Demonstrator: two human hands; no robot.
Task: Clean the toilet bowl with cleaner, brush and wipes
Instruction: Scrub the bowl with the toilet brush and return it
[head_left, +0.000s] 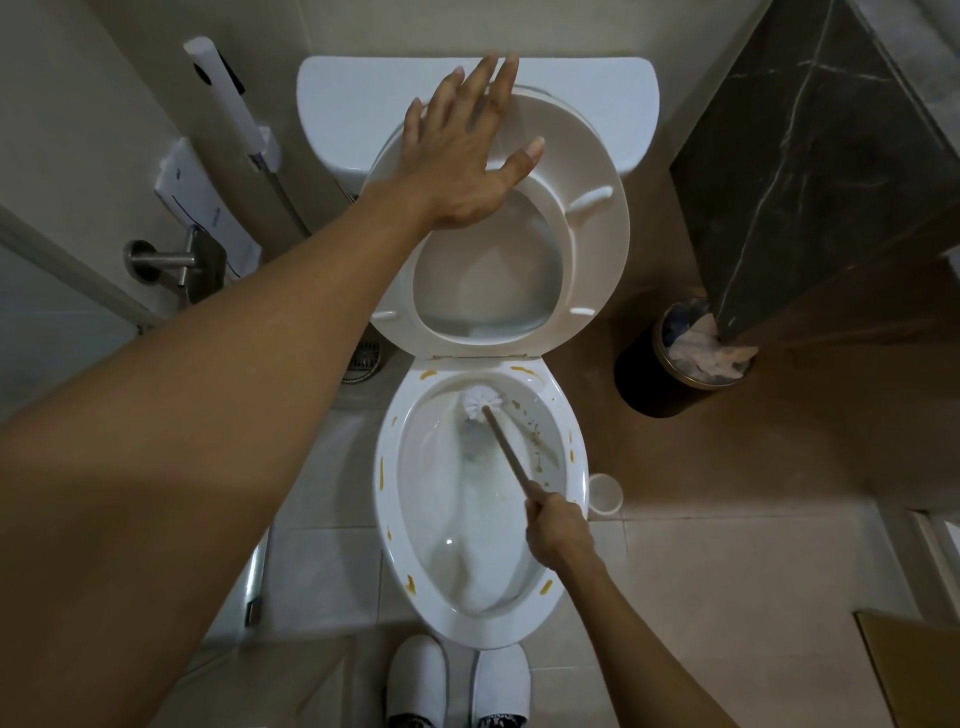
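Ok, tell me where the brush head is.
Head view: the brush head sits at the bowl's back rim, just below the raised seat.

Tiled bathroom: toilet (480, 499), waste bin (675, 364).

One toilet bowl (480, 618) is seen, with one raised seat (592, 260) and one cistern (353, 98). One toilet brush (483, 402) is counted. Two hands are shown: one left hand (467, 156) and one right hand (558, 527). Two white slippers (415, 675) are visible, one waste bin (649, 384), one white cup (605, 493) and one floor drain (366, 358).
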